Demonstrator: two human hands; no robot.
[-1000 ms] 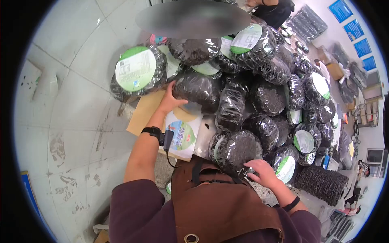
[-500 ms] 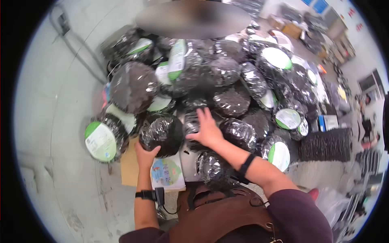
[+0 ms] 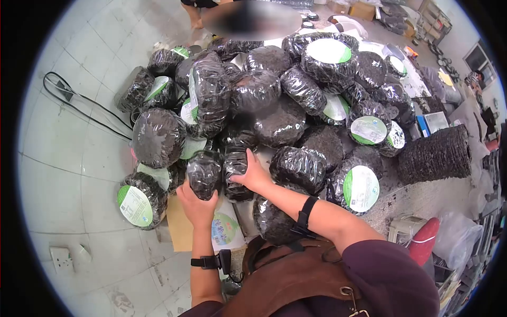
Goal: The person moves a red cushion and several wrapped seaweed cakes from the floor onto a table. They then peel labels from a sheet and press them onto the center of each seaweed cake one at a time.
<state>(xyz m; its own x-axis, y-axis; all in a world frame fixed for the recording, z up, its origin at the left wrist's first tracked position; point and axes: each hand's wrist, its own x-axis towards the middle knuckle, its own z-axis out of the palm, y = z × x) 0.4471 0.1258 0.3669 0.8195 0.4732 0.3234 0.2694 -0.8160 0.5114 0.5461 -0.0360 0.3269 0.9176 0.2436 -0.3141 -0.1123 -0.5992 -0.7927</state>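
My left hand (image 3: 197, 205) grips the near end of a dark, round pack (image 3: 205, 171) wrapped in clear film, thumb and fingers on opposite sides. Just right of it stands another wrapped dark pack (image 3: 237, 182). My right hand (image 3: 254, 175) holds that one, with the thumb across its front and the fingers along its right side; some fingertips are hidden. A dark wrapped pack (image 3: 274, 216) lies under my right forearm. Below my left hand a printed white sheet (image 3: 224, 230) rests on a cardboard piece (image 3: 182, 227).
Similar packs, several with green-and-white labels, pile up ahead, including a labelled pack (image 3: 135, 205) at left and another (image 3: 360, 187) at right. A tall dark stack (image 3: 435, 154) leans further right. A black cable (image 3: 100, 103) lies on the tiled floor. A person stands beyond the pile.
The view has shifted. My left hand has turned its pack more upright and nearer the neighbouring pack. My right hand has closed from spread fingers onto the pack beneath it.
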